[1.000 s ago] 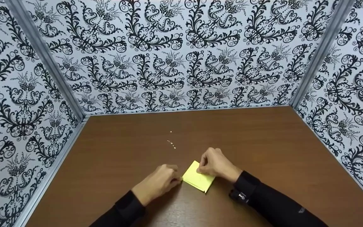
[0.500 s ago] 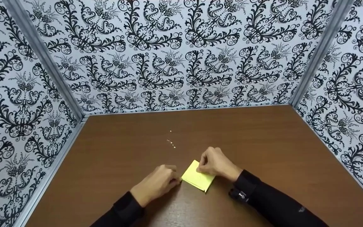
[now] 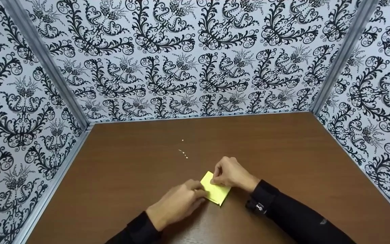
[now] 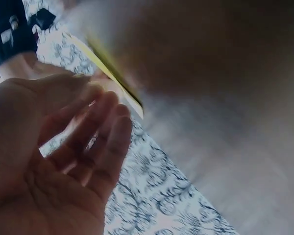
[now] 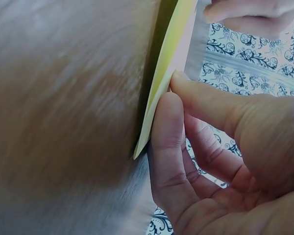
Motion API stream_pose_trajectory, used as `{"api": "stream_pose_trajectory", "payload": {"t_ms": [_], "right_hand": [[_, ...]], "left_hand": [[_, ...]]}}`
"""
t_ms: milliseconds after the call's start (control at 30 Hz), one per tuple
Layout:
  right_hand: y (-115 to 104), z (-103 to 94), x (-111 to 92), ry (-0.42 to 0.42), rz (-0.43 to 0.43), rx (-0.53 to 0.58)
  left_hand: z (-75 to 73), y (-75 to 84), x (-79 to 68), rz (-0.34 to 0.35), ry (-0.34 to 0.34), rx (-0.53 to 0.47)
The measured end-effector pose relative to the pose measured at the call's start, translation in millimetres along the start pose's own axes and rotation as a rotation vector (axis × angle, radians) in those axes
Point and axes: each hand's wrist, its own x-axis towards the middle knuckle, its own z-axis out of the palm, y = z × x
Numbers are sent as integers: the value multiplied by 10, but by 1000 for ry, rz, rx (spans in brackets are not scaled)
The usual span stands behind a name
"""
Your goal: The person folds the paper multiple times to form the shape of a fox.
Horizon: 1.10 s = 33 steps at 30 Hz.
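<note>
A folded piece of yellow paper (image 3: 218, 193) lies on the brown table, turned at an angle; its layers part slightly along the near edge. The left hand (image 3: 180, 200) reaches in from the left and touches the paper's left side with loosely bent fingers, covering that corner. From the right, the right hand (image 3: 231, 173) holds the paper near its far right edge, thumb and index fingertips together at its surface. The right wrist view shows those fingertips against the paper (image 5: 162, 73) close up. In the left wrist view, the paper (image 4: 108, 68) appears edge-on beyond the left fingers.
Several tiny pale scraps (image 3: 183, 154) are scattered on the table (image 3: 130, 149) beyond the hands. Patterned black-and-white panels (image 3: 195, 61) stand behind and on both sides, joined by grey metal posts (image 3: 342, 57).
The left hand has moved from beside the paper's left corner onto its left side, its fingers less curled. The right hand and the paper have stayed nearly still.
</note>
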Motion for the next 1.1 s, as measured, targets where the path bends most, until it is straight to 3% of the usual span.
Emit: {"api": "stream_pose_trajectory", "payload": {"t_ms": [200,467,800,1100], "right_hand": [[0,-17,13,-12,18,-3],[1,9,-1,-13,29,24],[-4,-9,-14,-25,56,55],[-20,-108,150,-17,118,59]], "left_hand": [[36,193,80,109,-75,80],[51,211,73,180,-96,199],[6,150,77,193,-204,217],[34,120,81,200,-176,175]]}}
